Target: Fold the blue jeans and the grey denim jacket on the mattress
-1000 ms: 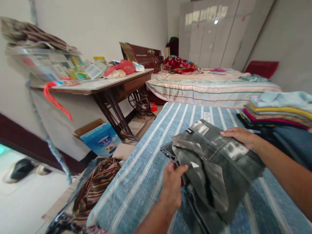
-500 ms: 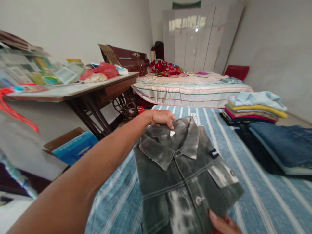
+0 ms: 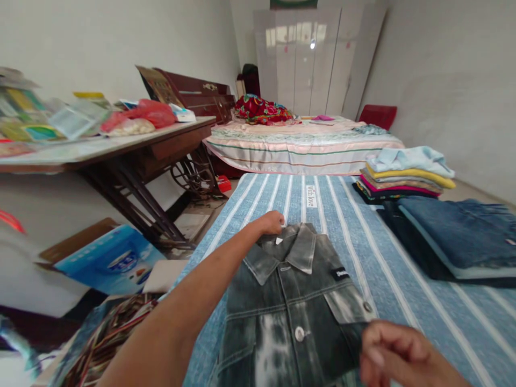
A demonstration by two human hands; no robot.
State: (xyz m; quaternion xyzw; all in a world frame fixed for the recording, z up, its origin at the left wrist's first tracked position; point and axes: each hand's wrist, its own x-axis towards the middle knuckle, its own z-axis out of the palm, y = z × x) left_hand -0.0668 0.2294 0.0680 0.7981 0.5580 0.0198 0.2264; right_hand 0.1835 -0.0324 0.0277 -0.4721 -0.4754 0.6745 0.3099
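A folded grey washed denim jacket [image 3: 290, 301] lies collar away from me on the blue striped bed cover [image 3: 355, 226]. My left hand [image 3: 271, 222] reaches out along the jacket's left side and pinches the back of its collar. Close to the camera, my right hand [image 3: 397, 357] has its fingers curled at the jacket's lower right corner; whether it grips the cloth is hard to see.
A stack of folded clothes [image 3: 405, 174] and folded blue jeans [image 3: 459, 236] lie on the cover at right. A second bed [image 3: 298, 142] stands beyond. A cluttered sewing table [image 3: 121, 145] stands at left, with a blue box [image 3: 107, 260] and striped cloth [image 3: 100, 344] on the floor.
The jacket was turned from a bunched fold to lie front up, then lowered flat onto the cover. My left hand stayed on the collar; my right hand came further into view.
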